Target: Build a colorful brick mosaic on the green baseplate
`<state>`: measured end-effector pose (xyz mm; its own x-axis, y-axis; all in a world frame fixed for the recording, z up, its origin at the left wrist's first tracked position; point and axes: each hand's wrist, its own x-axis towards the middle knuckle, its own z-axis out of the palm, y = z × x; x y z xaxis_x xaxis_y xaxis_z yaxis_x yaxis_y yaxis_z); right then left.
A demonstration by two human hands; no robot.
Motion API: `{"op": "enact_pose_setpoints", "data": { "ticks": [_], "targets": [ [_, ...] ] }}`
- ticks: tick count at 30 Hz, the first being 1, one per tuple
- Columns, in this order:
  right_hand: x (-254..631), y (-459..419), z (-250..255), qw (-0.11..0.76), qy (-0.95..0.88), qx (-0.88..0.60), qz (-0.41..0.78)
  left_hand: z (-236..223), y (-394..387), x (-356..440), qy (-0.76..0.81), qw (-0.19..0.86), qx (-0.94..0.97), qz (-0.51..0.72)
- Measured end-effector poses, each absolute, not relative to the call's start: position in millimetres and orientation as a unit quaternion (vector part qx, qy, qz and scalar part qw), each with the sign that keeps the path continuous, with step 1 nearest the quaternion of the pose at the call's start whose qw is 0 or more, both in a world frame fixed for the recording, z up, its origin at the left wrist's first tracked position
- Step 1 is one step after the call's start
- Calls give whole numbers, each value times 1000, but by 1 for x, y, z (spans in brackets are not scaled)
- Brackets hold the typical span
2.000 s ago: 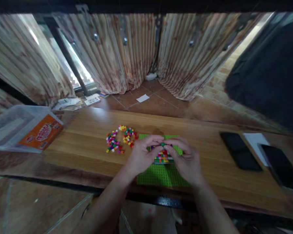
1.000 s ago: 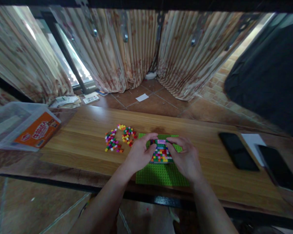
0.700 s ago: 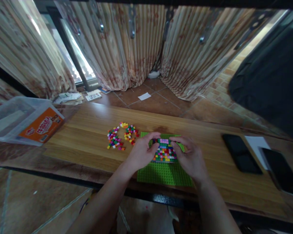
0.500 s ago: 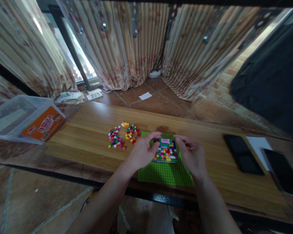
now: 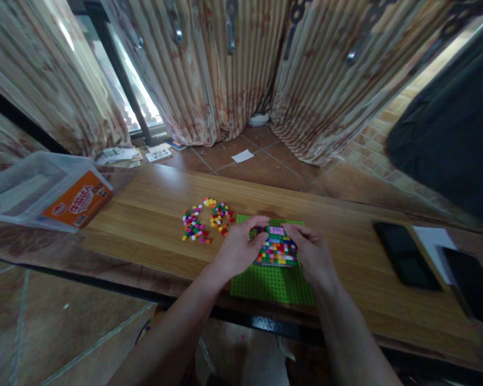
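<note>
A block of small multicoloured toy bricks (image 5: 277, 252), with a pink patch near its top, sits over a green studded baseplate (image 5: 271, 287). My left hand (image 5: 241, 246) curls round the block's left side, its thumb and forefinger gripping the upper left edge. At the upper right corner, the fingers of my right hand (image 5: 310, 249) are drawn together, tips touching the block beside the pink bricks. Whatever may be between those right fingertips is hidden. Left of the baseplate lie loose bricks (image 5: 193, 222) in scattered clusters on the wooden table (image 5: 145, 236).
A clear plastic bin (image 5: 24, 166) with an orange label stands at the far left. To the right lie a black phone (image 5: 406, 256), white paper (image 5: 430, 241) and another dark device (image 5: 470, 284). Striped curtains (image 5: 193, 80) hang behind the table.
My right hand has moved left, its fingertips now over the block's upper right corner. My left hand keeps its grip. The whole view has shifted slightly.
</note>
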<state>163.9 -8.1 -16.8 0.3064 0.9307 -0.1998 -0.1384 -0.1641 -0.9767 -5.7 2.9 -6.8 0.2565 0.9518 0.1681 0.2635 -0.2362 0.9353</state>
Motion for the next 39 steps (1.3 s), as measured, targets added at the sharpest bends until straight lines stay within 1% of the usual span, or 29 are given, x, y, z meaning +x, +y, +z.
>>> {"op": "enact_pose_setpoints", "data": {
  "ticks": [5,11,24,29,31,33,35,37,39],
  "targets": [
    [163,-6,-16,556,-326,-592,483,-7,4,-5,451,422,670,411],
    [162,-6,-15,544,-355,-601,467,-7,3,-5,452,417,671,414],
    [163,-4,-20,546,-396,-584,451,-9,4,-7,448,409,682,408],
    [160,-7,-19,539,-335,-570,522,-7,4,-11,453,406,684,403],
    [161,-6,-20,553,-314,-573,516,-8,8,-16,460,400,680,408],
    [162,-5,-22,566,-312,-583,492,-8,14,-27,477,382,675,413],
    [164,-5,-24,563,-319,-600,470,-9,24,-44,516,339,667,418],
    [165,-5,-25,552,-328,-616,456,-8,34,-65,578,268,649,416],
    [167,-6,-25,541,-333,-627,450,-8,41,-84,642,198,641,371]
  ]
}}
